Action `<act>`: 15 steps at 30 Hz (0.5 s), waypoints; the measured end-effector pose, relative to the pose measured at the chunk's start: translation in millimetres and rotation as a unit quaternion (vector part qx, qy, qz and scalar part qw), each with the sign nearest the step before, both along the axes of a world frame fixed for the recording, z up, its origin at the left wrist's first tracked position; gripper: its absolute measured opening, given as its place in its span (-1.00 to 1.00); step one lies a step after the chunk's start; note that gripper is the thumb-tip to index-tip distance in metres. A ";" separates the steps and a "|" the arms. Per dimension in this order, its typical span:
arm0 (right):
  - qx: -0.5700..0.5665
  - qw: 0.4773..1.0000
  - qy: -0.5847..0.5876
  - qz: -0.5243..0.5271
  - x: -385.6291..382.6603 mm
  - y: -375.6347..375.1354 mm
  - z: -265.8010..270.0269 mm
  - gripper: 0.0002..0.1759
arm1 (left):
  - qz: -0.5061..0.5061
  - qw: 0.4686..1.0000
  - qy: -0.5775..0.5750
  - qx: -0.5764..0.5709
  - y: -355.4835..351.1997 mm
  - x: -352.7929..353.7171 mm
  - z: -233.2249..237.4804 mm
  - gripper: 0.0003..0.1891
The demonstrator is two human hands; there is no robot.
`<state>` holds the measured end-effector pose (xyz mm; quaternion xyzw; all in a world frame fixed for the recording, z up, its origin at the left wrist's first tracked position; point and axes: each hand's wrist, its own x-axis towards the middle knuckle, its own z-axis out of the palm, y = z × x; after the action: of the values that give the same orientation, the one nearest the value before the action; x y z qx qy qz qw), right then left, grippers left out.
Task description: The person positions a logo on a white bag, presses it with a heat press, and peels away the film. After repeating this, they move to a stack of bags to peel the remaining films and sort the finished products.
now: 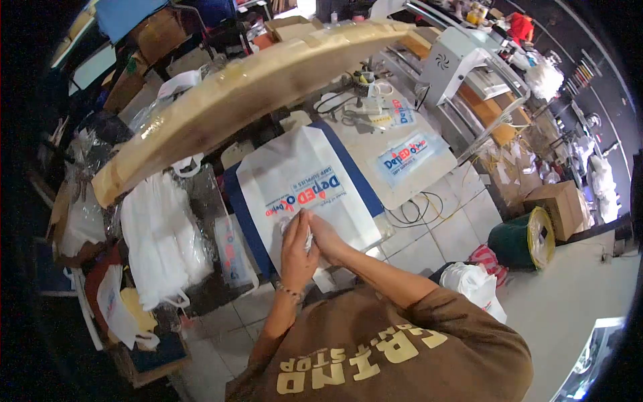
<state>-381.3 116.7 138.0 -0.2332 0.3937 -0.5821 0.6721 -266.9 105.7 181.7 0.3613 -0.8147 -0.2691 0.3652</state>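
Note:
A white bag [261, 173] printed with blue and red lettering lies flat on a dark blue board [353, 173]. My left hand [297, 253] and my right hand [327, 241] meet over the bag's near part, with fingertips together. A small crumpled whitish thing [309, 242] shows between the palms; its kind is not clear. My left fingers are closed about it, and my right hand presses in from the other side. The near end of the print is partly covered by my hands.
A long curved padded beam [261, 87] crosses beyond the board. White bags [161, 234] are piled at left. A printed transparent film [410, 159] lies on the table [365, 144] at right. Cables [418, 211] trail onto the floor near a green roll [516, 241].

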 end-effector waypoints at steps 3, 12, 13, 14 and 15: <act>0.041 0.998 -0.042 0.030 -24.7 -1.6 3.1 -0.45 | 0.071 0.988 -0.114 -0.082 17.7 -20.7 12.2 -0.38; -0.114 0.904 0.405 -0.074 -147.1 -20.7 -9.1 -0.42 | 0.098 0.995 0.004 0.001 -78.6 -78.9 -39.5 -0.68; -0.070 0.868 0.490 -0.035 -164.4 -16.5 -7.3 -0.50 | 0.105 0.992 -0.050 -0.049 -88.1 -77.4 -50.2 -0.68; -0.063 0.871 0.487 -0.035 -166.2 -11.7 -16.0 -0.50 | 0.110 0.984 -0.105 -0.096 -89.1 -79.0 -56.7 -0.67; -0.131 0.778 0.606 -0.103 -164.3 -5.7 -27.4 -0.46 | 0.109 0.969 -0.153 -0.162 -78.4 -89.2 -68.4 -0.68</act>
<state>-545.5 111.1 110.6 -0.5816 0.6612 -0.4326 0.1935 -356.1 27.3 113.2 0.4210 -0.8493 -0.0333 0.3167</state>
